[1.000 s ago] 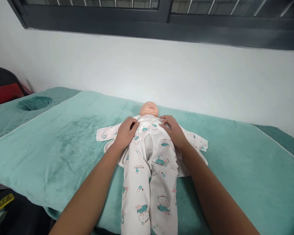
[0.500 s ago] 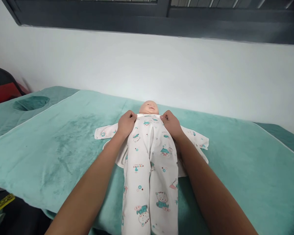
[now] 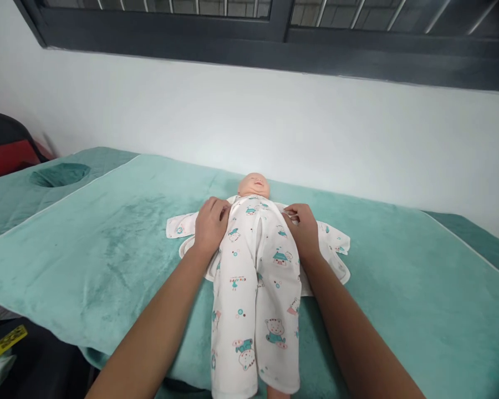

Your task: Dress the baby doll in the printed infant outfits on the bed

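Observation:
A baby doll (image 3: 253, 184) lies face up on a teal towel (image 3: 108, 249), head toward the wall. White printed baby trousers (image 3: 255, 288) cover it from the chest down, over a matching open top (image 3: 332, 246) spread out under it. My left hand (image 3: 210, 224) grips the trousers' waist edge on the doll's left side in view, fingers curled. On the other side my right hand (image 3: 304, 230) pinches the same waist edge. A doll foot (image 3: 279, 393) peeks out of a trouser leg at the bottom edge.
The towel lies on a teal-covered table with a round face hole (image 3: 59, 174) at the far left. A white wall runs behind it under a dark window frame. A dark and red chair (image 3: 4, 147) stands at the left. A yellow tape (image 3: 2, 343) lies low left.
Both hands slid back down from the doll's shoulders to its chest sides, and the trousers' waist came a little lower. The view tilted slightly.

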{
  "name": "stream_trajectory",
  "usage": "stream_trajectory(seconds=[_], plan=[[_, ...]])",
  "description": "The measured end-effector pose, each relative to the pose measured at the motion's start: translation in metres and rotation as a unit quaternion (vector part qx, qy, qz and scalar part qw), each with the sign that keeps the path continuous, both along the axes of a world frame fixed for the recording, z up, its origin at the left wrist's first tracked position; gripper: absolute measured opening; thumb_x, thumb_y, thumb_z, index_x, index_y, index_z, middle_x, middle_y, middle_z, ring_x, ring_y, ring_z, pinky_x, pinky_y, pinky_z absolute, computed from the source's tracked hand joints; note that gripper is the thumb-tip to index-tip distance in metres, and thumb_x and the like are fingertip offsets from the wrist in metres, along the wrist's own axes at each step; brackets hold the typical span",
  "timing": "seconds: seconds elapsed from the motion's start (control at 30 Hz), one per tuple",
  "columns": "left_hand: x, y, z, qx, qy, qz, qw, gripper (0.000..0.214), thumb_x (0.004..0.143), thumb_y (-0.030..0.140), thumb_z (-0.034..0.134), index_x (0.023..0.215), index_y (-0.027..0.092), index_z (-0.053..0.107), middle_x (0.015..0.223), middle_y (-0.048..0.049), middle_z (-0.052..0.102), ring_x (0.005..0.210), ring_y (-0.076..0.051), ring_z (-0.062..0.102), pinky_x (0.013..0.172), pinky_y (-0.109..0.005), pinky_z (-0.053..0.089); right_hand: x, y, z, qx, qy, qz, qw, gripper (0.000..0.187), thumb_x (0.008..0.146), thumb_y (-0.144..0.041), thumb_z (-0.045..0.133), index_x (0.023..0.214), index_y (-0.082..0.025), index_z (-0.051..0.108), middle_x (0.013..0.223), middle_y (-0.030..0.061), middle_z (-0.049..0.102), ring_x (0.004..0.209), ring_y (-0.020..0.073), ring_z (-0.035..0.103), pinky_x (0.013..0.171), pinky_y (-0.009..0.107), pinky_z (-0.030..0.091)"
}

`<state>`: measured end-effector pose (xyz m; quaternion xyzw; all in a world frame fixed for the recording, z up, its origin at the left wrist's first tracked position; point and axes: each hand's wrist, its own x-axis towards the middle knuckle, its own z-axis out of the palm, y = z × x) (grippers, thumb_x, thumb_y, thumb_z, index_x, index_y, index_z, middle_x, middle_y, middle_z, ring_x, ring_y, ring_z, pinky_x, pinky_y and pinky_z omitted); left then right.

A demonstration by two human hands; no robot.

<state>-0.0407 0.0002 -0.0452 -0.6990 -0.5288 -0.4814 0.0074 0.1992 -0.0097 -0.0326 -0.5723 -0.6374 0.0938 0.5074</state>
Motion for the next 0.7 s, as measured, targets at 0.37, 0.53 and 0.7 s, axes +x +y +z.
stream_trajectory(seconds=[0.37, 0.53, 0.7], plan=[[-0.014, -0.039, 0.010, -0.339, -0.188, -0.112, 0.915, 0.017, 0.079, 0.027, 0.054, 0.088, 0.019, 0.066, 0.082, -0.0036, 0.071, 0.076, -0.021, 0.064, 0.066, -0.029, 0.044, 0.015, -0.029, -0.002, -0.249, 0.051, 0.115, 0.960, 0.021, 0.076, -0.028, 0.055, 0.085, -0.019, 0.071, 0.086, 0.0028, 0.072, 0.082, 0.0217, 0.062, 0.072, 0.030, 0.047], [-0.014, -0.041, 0.016, -0.370, -0.227, -0.141, 0.890, 0.020, 0.079, 0.031, 0.054, 0.091, 0.018, 0.064, 0.083, -0.0040, 0.069, 0.079, -0.021, 0.062, 0.067, -0.029, 0.045, 0.017, -0.031, 0.001, -0.303, 0.185, 0.245, 0.902, 0.036, 0.072, -0.024, 0.061, 0.107, -0.022, 0.070, 0.104, 0.0029, 0.073, 0.091, 0.0228, 0.066, 0.082, 0.035, 0.053], [-0.014, -0.045, 0.028, -0.412, -0.215, -0.171, 0.869, 0.015, 0.077, 0.028, 0.054, 0.078, 0.019, 0.066, 0.090, -0.0052, 0.068, 0.089, -0.024, 0.059, 0.073, -0.031, 0.044, 0.015, -0.032, 0.007, -0.332, 0.236, 0.281, 0.869, 0.042, 0.071, -0.026, 0.069, 0.112, -0.025, 0.069, 0.110, 0.0037, 0.072, 0.100, 0.0263, 0.066, 0.086, 0.039, 0.054]])
